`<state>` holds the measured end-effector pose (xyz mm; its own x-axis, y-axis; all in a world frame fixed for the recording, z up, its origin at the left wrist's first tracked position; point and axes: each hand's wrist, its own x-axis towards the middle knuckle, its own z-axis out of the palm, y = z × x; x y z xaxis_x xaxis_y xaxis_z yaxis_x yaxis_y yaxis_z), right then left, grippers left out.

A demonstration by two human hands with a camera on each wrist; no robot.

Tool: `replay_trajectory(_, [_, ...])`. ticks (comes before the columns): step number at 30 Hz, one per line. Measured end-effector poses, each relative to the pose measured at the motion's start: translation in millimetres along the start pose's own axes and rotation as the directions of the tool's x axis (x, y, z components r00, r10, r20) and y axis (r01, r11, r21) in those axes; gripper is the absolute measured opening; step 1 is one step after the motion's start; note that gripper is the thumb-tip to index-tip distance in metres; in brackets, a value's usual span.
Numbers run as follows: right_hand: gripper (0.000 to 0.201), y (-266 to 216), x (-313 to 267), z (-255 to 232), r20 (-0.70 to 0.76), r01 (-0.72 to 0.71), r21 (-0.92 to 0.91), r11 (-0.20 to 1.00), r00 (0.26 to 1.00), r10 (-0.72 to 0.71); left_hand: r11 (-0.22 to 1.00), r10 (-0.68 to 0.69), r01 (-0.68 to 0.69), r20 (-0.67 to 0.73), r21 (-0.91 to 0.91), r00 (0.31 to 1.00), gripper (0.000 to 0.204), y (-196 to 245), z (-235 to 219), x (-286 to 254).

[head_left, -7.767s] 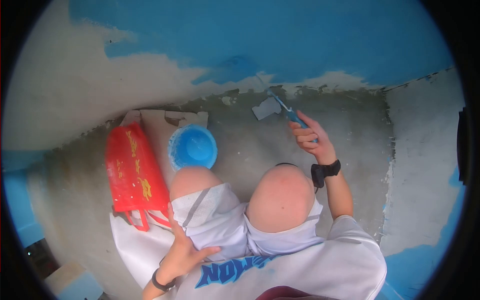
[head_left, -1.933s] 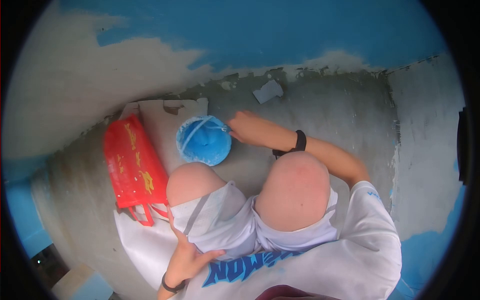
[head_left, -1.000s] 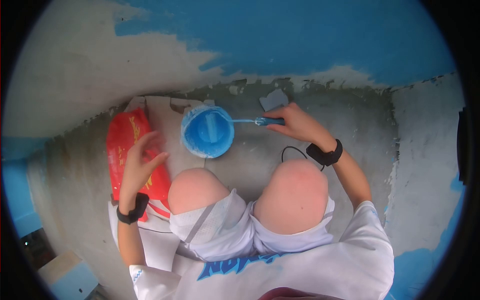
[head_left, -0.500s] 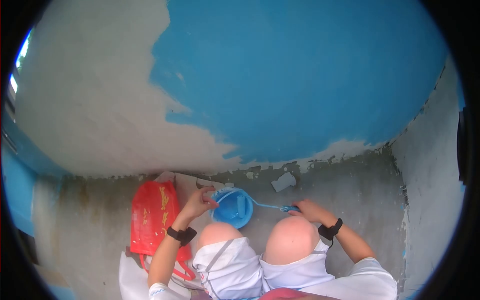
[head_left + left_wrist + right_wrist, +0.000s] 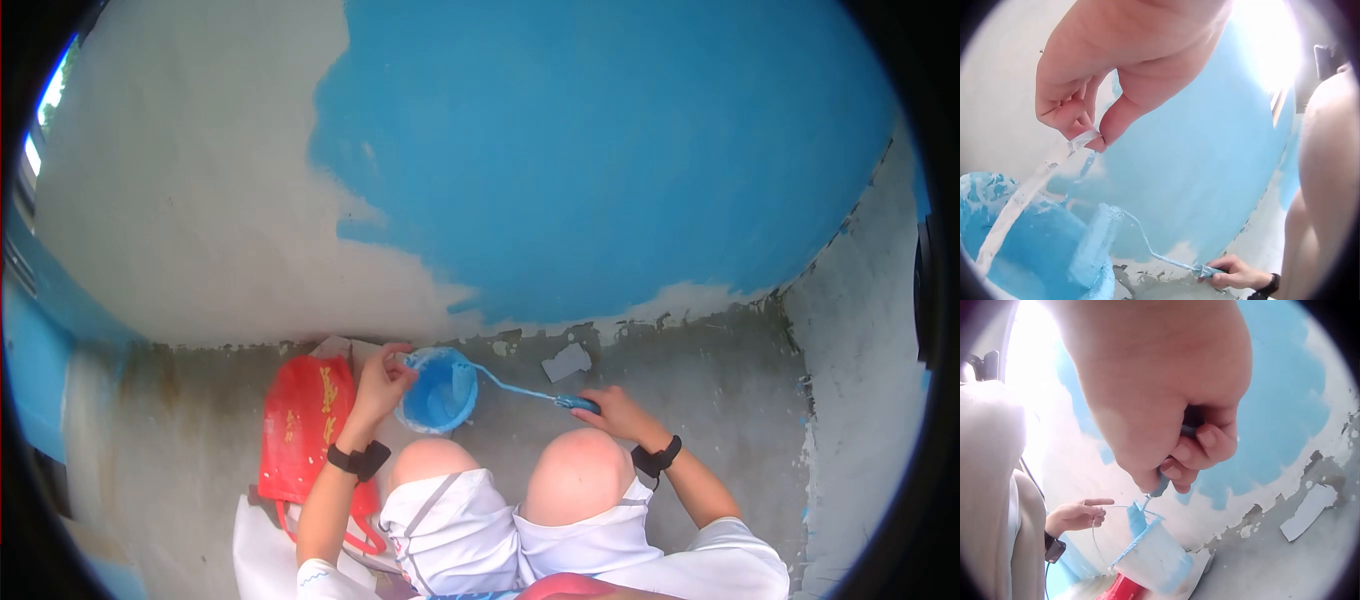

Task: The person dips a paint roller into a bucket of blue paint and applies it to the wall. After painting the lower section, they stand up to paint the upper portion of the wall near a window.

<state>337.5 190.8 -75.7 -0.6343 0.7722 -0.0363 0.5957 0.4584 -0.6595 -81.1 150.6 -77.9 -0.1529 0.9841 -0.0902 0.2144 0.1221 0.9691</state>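
With thumb and fingertips my left hand (image 5: 380, 390) pinches the thin plastic handle (image 5: 1019, 197) of a paint bucket (image 5: 1163, 559), raised above the rim. The bucket, white outside and coated blue inside, leans over in the right wrist view. A paint roller (image 5: 1099, 240) has its blue-covered head inside the bucket's mouth, against the rim on the right side in the head view. Its bent wire frame runs right to a dark blue grip (image 5: 577, 404), held in the curled fingers of my right hand (image 5: 622, 412).
A red bag (image 5: 295, 430) with yellow lettering lies left of the bucket, near cardboard (image 5: 1200, 572). A pale scrap (image 5: 567, 362) lies on the grey floor (image 5: 520, 450). Ahead, the wall (image 5: 600, 170) is part blue, part off-white; a grey side wall (image 5: 860, 350) rises at right.
The roller has gone from the wall into the bucket. My left hand has left the thigh and taken hold of the bucket's handle. The bucket has shifted slightly left, and the head view tilted up.
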Motion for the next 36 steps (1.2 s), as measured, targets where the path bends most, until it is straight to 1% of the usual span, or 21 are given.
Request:
replay_trajectory(1, [0.027,-0.6,0.1,0.2,0.0,-0.007,0.017,1.0,1.0,0.007,1.0,-0.014,0.014,0.002,-0.007,1.0,0.045,-1.1,1.3,0.5])
replay_trajectory(3, [0.026,-3.7,-2.7,2.5,0.001,-0.013,0.033,0.999,1.0,0.013,0.995,0.01,0.0,-0.114,0.095,0.993,0.043,-6.4,0.1,3.6])
replay_trajectory(4, [0.025,-6.7,-3.3,1.9,-0.03,-0.015,0.058,0.998,0.999,0.017,0.996,0.005,0.008,-0.145,0.089,0.989,0.04,-12.5,-0.2,5.7])
replay_trajectory(9, [0.024,-6.9,-4.7,7.2,-0.094,-0.033,0.071,0.997,0.995,0.039,0.995,0.044,-0.028,-0.174,0.093,0.984,0.036,-22.6,0.8,9.5])
replay_trajectory(11, [0.024,-12.4,-2.3,3.9,-0.061,-0.072,0.064,0.995,0.995,0.076,0.995,0.063,-0.049,-0.165,0.085,0.984,0.035,-20.4,-1.3,10.5])
replay_trajectory(13, [0.025,-5.1,-2.3,6.1,-0.103,-0.015,0.043,0.999,0.994,0.019,0.979,0.114,-0.083,-0.167,0.185,0.979,0.033,-29.8,-3.2,17.3])
replay_trajectory(15, [0.026,-4.3,0.4,-1.5,-0.111,0.026,0.028,0.999,0.994,-0.022,0.963,0.151,-0.11,-0.159,0.245,0.976,0.032,-4.4,-7.9,16.9])
replay_trajectory(17, [0.026,-8.3,-1.5,-6.0,-0.105,-0.01,0.122,0.993,0.994,0.023,0.95,0.151,-0.098,-0.159,0.297,0.976,0.031,8.8,-14.9,12.1])
replay_trajectory(18, [0.026,-9.2,-1.9,-9.1,-0.101,-0.013,0.121,0.993,0.995,0.026,0.962,0.14,-0.096,-0.158,0.255,0.978,0.031,12.4,-20.9,14.2])
replay_trajectory(19, [0.025,-10.8,-2.1,-15.4,-0.147,-0.018,0.136,0.99,0.988,0.038,0.975,0.113,-0.08,-0.152,0.21,0.982,0.032,16.7,-25.4,14.0])
replay_trajectory(20, [0.025,-10.1,-3.9,-19.3,-0.187,-0.024,0.155,0.988,0.981,0.053,0.973,0.137,-0.103,-0.156,0.207,0.978,0.033,21.2,-29.1,11.7])
replay_trajectory(23, [0.023,0.4,2.3,-34.0,-0.254,-0.075,0.162,0.984,0.96,0.115,0.991,0.099,-0.083,-0.156,0.107,0.983,0.034,29.7,-42.8,25.8])
replay_trajectory(24, [0.023,-0.7,3.6,-39.8,-0.269,-0.099,0.17,0.981,0.952,0.143,0.996,0.077,-0.072,-0.127,0.051,0.989,0.034,40.4,-45.0,28.6])
replay_trajectory(26, [0.023,0.3,4.7,-45.0,-0.314,-0.058,0.178,0.982,0.943,0.112,0.998,0.037,-0.04,-0.069,-0.038,0.997,0.034,69.2,-39.6,26.3])
replay_trajectory(27, [0.023,-5.0,7.3,-48.5,-0.276,-0.093,0.19,0.977,0.95,0.144,0.999,-0.012,0.009,-0.06,-0.049,0.998,0.034,77.3,-38.1,29.9])
replay_trajectory(29, [0.022,-18.1,16.7,-59.2,-0.272,-0.079,0.178,0.981,0.954,0.126,0.999,0.019,-0.019,0.002,-0.028,1.0,0.028,96.2,-36.1,38.6])
replay_trajectory(30, [0.024,-21.6,20.5,-63.2,-0.25,-0.053,0.169,0.984,0.964,0.095,0.999,-0.017,0.017,0.003,-0.033,1.0,0.024,106.9,-34.3,40.6])
replay_trajectory(31, [0.024,-26.5,24.8,-67.4,-0.229,-0.068,0.168,0.983,0.968,0.106,0.998,-0.038,0.038,0.004,-0.045,0.999,0.024,115.6,-34.9,43.7])
replay_trajectory(33, [0.026,-43.0,28.3,-70.5,-0.193,-0.093,0.195,0.976,0.972,0.131,0.987,-0.142,0.144,0.045,-0.064,0.989,0.024,130.1,-36.1,42.7])
replay_trajectory(34, [0.027,-55.7,30.1,-78.9,-0.123,-0.16,0.202,0.966,0.975,0.187,0.981,-0.175,0.178,0.049,-0.077,0.983,0.024,139.3,-34.5,41.9])
replay_trajectory(36, [0.028,-72.8,29.4,-90.9,-0.093,-0.161,0.204,0.966,0.979,0.183,0.975,-0.175,0.183,0.076,-0.127,0.982,0.024,157.9,-33.8,39.9])
